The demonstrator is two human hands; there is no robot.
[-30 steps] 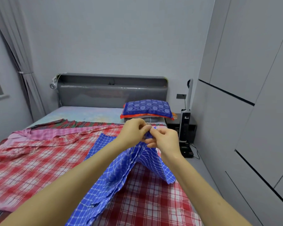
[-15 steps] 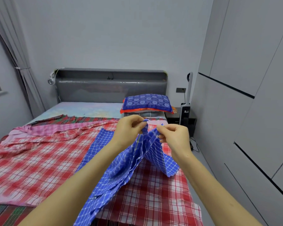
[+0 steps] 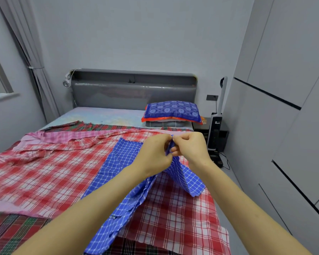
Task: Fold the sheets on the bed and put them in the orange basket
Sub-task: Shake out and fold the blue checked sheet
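A blue checked sheet [image 3: 122, 162] is lifted off the bed at its top edge and drapes down toward me. My left hand [image 3: 155, 153] and my right hand [image 3: 190, 148] are pressed close together, both pinching that top edge. Under it a red checked sheet [image 3: 44, 173] is spread over the bed, with a pink checked sheet [image 3: 63, 136] behind it and a dark red-green plaid sheet [image 3: 11, 232] at the near left. The orange basket is not in view.
A blue patterned pillow [image 3: 173, 110] lies on folded bedding by the grey headboard [image 3: 133, 91]. An upright vacuum cleaner [image 3: 216, 129] stands beside a dark nightstand right of the bed. Grey wardrobe doors [image 3: 284, 126] line the right wall; a curtain [image 3: 31, 59] hangs at left.
My hands parted slightly half a second ago and have come back together on the blue sheet's top edge. The view has tilted a little.
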